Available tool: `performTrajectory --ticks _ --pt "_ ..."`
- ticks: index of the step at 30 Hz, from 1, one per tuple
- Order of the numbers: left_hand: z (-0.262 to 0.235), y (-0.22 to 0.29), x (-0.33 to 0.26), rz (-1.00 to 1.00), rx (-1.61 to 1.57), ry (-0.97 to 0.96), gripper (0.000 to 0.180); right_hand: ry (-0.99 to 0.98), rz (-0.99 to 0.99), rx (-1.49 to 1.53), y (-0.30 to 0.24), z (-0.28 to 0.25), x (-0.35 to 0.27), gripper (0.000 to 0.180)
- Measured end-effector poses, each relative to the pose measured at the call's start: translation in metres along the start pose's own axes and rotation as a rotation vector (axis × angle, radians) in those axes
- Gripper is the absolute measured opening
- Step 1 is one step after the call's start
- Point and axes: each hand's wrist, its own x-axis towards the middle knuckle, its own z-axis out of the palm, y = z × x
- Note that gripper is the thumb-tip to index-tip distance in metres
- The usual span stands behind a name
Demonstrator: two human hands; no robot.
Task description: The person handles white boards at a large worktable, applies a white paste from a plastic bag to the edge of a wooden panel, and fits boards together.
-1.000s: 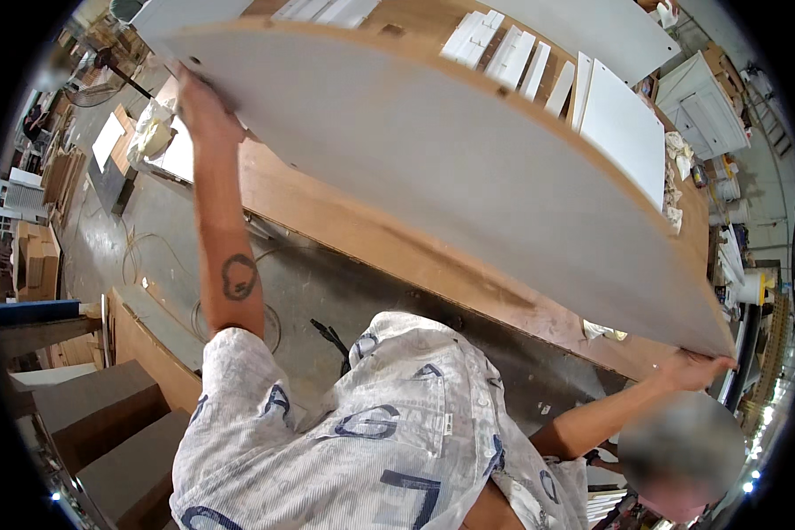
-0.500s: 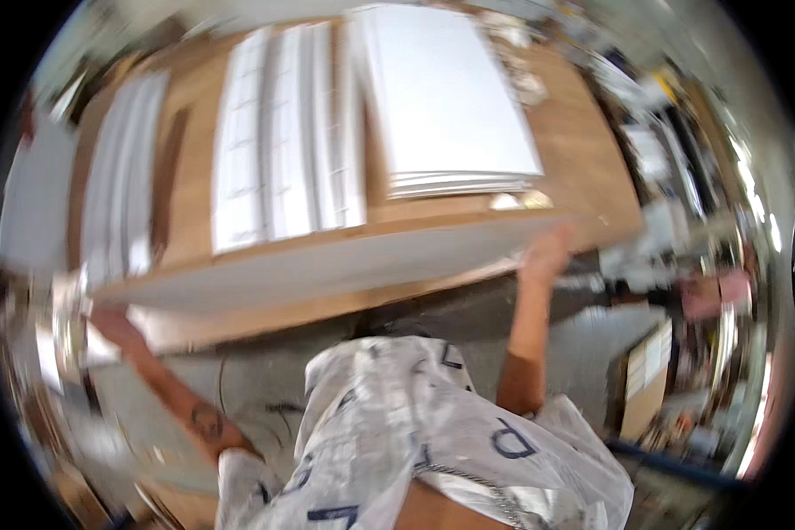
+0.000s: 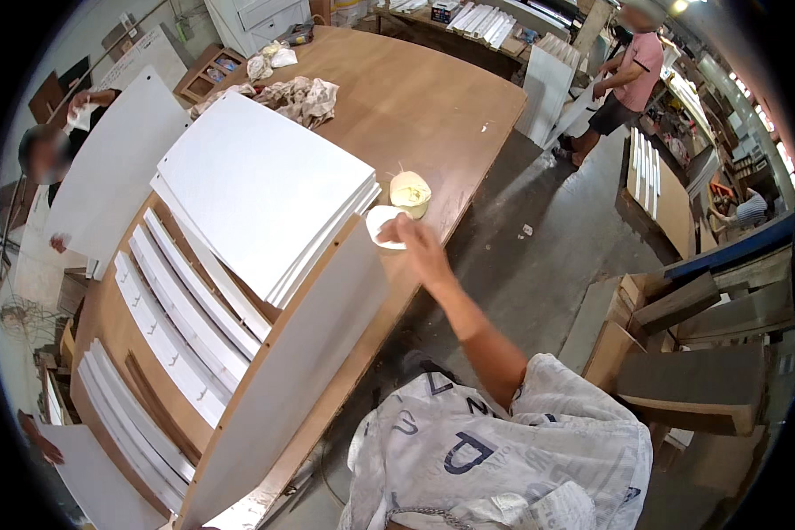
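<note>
My right hand (image 3: 420, 252) reaches over the table's near edge. Its fingers are drawn together inside a small white bowl (image 3: 378, 217), and what they pinch, if anything, is hidden. Touching the bowl's far side is a tub of pale yellow stuff (image 3: 410, 191). A long white panel (image 3: 314, 353) stands on its edge along the near side of the table, its brown upper edge showing small holes. My left hand is out of sight. Beyond the panel lies a stack of white boards (image 3: 265, 190), with white slotted strips (image 3: 163, 340) beside it.
The brown table (image 3: 433, 97) also bears crumpled rags (image 3: 300, 100). Another person at the left holds a white board (image 3: 124, 177); a hand grips another board (image 3: 97, 468) lower left. A person in pink (image 3: 638, 79) stands far right. Wooden boxes (image 3: 689, 384) stand at my right.
Earlier both my hands held the long white panel by its ends. My right hand has let go of it and moved to the bowl. My view has turned, and my left hand has left it.
</note>
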Motion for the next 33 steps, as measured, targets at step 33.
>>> performTrajectory --ticks 33 --pt "-0.015 -0.066 0.071 0.291 0.801 -0.151 0.065 -0.177 -0.111 -0.858 0.023 -0.164 0.206 0.068"
